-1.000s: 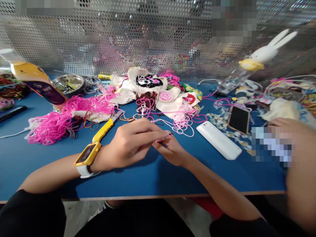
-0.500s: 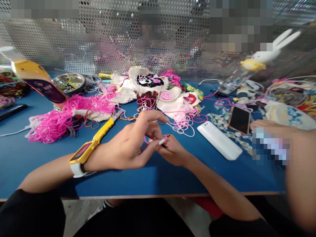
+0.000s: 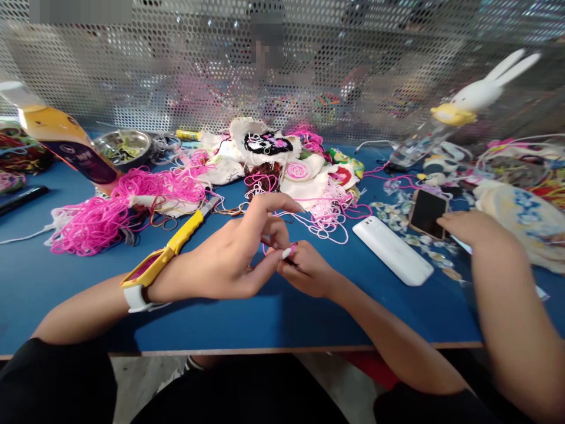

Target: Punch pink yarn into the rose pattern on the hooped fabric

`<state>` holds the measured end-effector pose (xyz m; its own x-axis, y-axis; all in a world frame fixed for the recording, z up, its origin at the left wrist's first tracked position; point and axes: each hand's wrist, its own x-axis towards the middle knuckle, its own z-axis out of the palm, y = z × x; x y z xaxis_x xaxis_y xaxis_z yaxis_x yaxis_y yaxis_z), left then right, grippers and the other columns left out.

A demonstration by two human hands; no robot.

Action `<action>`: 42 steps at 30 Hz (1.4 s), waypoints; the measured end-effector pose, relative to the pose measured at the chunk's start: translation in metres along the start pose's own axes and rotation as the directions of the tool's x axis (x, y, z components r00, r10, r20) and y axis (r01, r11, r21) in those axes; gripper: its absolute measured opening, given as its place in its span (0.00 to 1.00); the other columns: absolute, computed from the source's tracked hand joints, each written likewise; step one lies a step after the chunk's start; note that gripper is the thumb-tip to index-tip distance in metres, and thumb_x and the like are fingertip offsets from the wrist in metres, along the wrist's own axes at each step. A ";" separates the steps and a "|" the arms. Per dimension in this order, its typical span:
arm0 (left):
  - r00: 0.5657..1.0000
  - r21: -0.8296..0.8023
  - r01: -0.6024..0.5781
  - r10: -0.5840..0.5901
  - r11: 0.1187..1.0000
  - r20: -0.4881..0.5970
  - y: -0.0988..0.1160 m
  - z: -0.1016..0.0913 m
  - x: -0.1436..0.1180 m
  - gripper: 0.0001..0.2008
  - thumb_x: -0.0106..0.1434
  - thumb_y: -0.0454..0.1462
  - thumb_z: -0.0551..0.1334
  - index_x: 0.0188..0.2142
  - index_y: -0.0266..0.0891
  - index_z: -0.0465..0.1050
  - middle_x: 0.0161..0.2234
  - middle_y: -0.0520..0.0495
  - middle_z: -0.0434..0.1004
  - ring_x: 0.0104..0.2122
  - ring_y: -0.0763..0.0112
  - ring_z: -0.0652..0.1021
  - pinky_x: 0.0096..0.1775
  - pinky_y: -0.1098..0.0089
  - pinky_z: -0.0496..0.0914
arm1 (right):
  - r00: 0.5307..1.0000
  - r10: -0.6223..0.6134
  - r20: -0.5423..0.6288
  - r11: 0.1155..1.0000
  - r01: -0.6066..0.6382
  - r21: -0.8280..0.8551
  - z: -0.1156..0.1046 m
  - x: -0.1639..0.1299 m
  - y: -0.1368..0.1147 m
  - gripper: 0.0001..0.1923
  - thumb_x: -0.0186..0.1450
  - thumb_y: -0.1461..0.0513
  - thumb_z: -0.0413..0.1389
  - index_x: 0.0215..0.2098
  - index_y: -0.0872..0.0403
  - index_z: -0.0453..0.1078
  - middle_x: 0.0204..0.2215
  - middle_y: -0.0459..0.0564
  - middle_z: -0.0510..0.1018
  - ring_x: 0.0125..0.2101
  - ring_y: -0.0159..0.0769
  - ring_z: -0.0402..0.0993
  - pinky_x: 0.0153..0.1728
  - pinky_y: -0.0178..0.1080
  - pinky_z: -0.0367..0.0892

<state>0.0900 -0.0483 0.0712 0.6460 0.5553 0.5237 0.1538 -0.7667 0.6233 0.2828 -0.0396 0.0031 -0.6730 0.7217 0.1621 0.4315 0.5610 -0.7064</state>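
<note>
A blue table (image 3: 53, 277) carries a heap of embroidered cloth pieces (image 3: 282, 159) and a bright pink yarn tangle (image 3: 128, 206) at its far side; a white case (image 3: 392, 251) lies right of centre, near a phone (image 3: 427, 213) touched by another person's hand (image 3: 468, 227); the left hand (image 3: 225, 259), index finger raised, pinches a pink thread (image 3: 265, 247) against the right hand (image 3: 306, 271), which is closed on the same thread, above the table's near middle.
</note>
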 end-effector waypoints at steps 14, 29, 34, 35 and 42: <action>1.000 0.042 -0.024 0.024 0.999 -0.005 -0.001 0.000 0.001 0.29 0.60 0.24 0.58 0.58 0.38 0.50 0.32 0.52 0.66 0.31 0.74 0.73 0.33 0.72 0.71 | 0.999 0.029 0.014 0.997 -0.028 -0.072 0.001 -0.001 0.000 0.17 0.67 0.56 0.41 0.22 0.54 0.55 0.16 0.41 0.59 0.19 0.26 0.51 0.26 0.35 0.46; 0.992 0.077 0.062 -0.053 0.995 -0.118 -0.010 0.000 0.005 0.23 0.64 0.29 0.59 0.57 0.38 0.59 0.35 0.48 0.75 0.35 0.73 0.79 0.39 0.72 0.75 | 0.972 0.218 -0.085 0.970 -0.206 0.127 0.001 0.002 0.005 0.16 0.66 0.55 0.48 0.24 0.55 0.64 0.17 0.42 0.64 0.19 0.26 0.57 0.24 0.33 0.51; 0.955 0.001 0.192 -0.187 0.981 -0.229 -0.022 0.003 0.008 0.18 0.64 0.33 0.61 0.54 0.35 0.69 0.35 0.47 0.78 0.35 0.74 0.79 0.40 0.75 0.76 | 0.966 0.256 -0.023 0.902 -0.231 0.366 0.003 0.004 0.011 0.14 0.68 0.57 0.50 0.28 0.55 0.70 0.26 0.47 0.75 0.28 0.30 0.70 0.31 0.33 0.62; 0.943 -0.028 0.224 -0.224 0.974 -0.245 -0.024 0.003 0.008 0.18 0.64 0.34 0.61 0.54 0.35 0.71 0.36 0.47 0.78 0.36 0.74 0.79 0.39 0.76 0.76 | 0.968 0.249 -0.013 0.896 -0.226 0.383 0.003 0.005 0.011 0.14 0.68 0.58 0.50 0.28 0.55 0.70 0.26 0.47 0.76 0.28 0.30 0.70 0.32 0.34 0.63; 0.900 -0.182 0.341 -0.376 0.922 -0.221 -0.027 0.006 0.011 0.19 0.61 0.39 0.65 0.51 0.36 0.76 0.42 0.42 0.80 0.38 0.70 0.79 0.35 0.76 0.75 | 0.972 0.191 0.141 0.862 -0.234 0.450 0.002 0.012 0.010 0.12 0.67 0.62 0.49 0.32 0.57 0.73 0.26 0.47 0.77 0.23 0.26 0.64 0.28 0.33 0.59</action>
<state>0.0970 -0.0231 0.0564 0.3579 0.8594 0.3653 0.2258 -0.4592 0.8592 0.2779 -0.0261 -0.0035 -0.6561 0.7511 -0.0739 0.2593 0.1323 -0.9567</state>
